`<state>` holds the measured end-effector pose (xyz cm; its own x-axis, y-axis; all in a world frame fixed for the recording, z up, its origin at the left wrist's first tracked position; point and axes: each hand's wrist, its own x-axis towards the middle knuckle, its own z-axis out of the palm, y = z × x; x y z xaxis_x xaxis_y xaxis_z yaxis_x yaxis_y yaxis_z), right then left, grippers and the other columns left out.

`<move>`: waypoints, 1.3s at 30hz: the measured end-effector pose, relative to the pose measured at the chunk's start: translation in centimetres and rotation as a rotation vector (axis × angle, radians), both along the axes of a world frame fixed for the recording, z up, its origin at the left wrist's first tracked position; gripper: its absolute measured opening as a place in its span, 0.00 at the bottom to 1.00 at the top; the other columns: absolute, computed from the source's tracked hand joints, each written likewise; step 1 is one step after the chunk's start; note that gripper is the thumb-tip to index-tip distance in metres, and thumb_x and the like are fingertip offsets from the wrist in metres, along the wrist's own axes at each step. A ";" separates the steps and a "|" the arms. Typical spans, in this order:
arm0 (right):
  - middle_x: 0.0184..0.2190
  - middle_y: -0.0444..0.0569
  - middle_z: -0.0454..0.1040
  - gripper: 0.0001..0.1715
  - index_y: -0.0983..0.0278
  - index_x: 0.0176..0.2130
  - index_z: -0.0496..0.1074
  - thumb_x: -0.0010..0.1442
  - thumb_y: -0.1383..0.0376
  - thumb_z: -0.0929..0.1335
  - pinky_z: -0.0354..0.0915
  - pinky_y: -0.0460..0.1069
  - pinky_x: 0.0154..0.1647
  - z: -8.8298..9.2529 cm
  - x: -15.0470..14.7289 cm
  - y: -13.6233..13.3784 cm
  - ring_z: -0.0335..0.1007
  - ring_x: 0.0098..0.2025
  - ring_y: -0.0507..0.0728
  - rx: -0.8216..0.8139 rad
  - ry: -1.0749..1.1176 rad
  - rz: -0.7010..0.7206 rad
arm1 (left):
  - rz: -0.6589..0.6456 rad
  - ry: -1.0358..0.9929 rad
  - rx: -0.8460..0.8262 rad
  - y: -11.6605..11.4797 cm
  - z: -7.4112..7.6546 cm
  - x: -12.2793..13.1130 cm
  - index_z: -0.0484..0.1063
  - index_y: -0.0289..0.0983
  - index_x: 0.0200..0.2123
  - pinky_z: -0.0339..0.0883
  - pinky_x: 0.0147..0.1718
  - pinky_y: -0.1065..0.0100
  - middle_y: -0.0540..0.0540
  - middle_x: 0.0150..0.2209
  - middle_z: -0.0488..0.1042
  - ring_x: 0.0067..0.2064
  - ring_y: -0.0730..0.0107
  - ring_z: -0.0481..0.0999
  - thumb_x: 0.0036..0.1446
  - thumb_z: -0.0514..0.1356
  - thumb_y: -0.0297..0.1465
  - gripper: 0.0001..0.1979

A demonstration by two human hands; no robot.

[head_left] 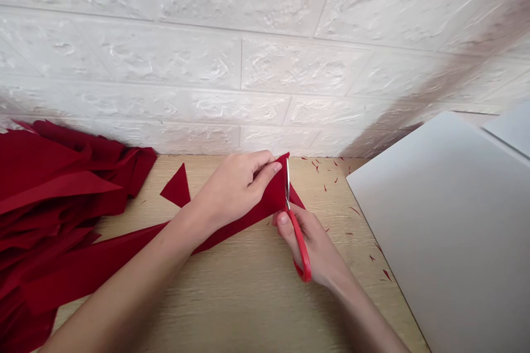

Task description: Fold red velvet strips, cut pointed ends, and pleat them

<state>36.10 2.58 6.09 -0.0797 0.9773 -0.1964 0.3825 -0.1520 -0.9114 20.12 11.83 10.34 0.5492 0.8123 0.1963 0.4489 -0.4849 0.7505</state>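
Observation:
My left hand [244,182] pinches a long strip of dark red fabric [232,231] near its right end, thumb on top. The strip runs back under my left forearm toward the heap at the left. In my right hand [310,237] is a pair of scissors [303,253] with red handles. Their metal blades point away from me and lie across the strip's end, close to my left fingertips. A piece of the fabric shows just right of the blades. Part of the lower blade is hidden by the cloth.
A large heap of red fabric [62,187] fills the left side. One red triangular scrap [178,186] lies on the wooden table [232,298]. Small red snippets are scattered at the right, beside a white panel [447,220]. A white brick-patterned wall [290,60] stands behind.

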 end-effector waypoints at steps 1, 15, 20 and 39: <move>0.25 0.41 0.56 0.33 0.60 0.27 0.56 0.62 0.36 0.64 0.50 0.48 0.28 0.0 0.0 0.0 0.51 0.28 0.52 -0.003 0.000 -0.003 | 0.000 0.001 0.002 0.0 0.0 0.0 0.57 0.38 0.24 0.51 0.25 0.67 0.55 0.21 0.61 0.24 0.76 0.59 0.69 0.51 0.35 0.19; 0.22 0.39 0.53 0.33 0.60 0.25 0.56 0.60 0.37 0.66 0.47 0.47 0.25 -0.4 -0.5 -0.1 0.47 0.25 0.50 0.019 0.073 -0.047 | 0.012 0.036 0.000 0.0 -0.2 0.1 0.57 0.38 0.24 0.51 0.25 0.67 0.55 0.21 0.61 0.24 0.75 0.58 0.69 0.51 0.36 0.19; 0.21 0.38 0.52 0.34 0.60 0.24 0.54 0.60 0.37 0.66 0.46 0.47 0.24 -0.5 -0.5 -0.1 0.45 0.24 0.49 0.029 0.095 -0.049 | 0.019 0.039 -0.017 0.1 -0.2 0.1 0.57 0.38 0.24 0.51 0.25 0.67 0.55 0.21 0.60 0.24 0.75 0.58 0.69 0.51 0.36 0.19; 0.18 0.39 0.57 0.33 0.61 0.23 0.57 0.61 0.39 0.66 0.46 0.46 0.21 -1.2 -0.5 -0.4 0.50 0.21 0.49 0.008 0.098 -0.065 | 0.001 0.023 0.008 0.0 -0.1 0.0 0.55 0.38 0.24 0.50 0.25 0.66 0.55 0.21 0.58 0.24 0.75 0.57 0.69 0.51 0.34 0.19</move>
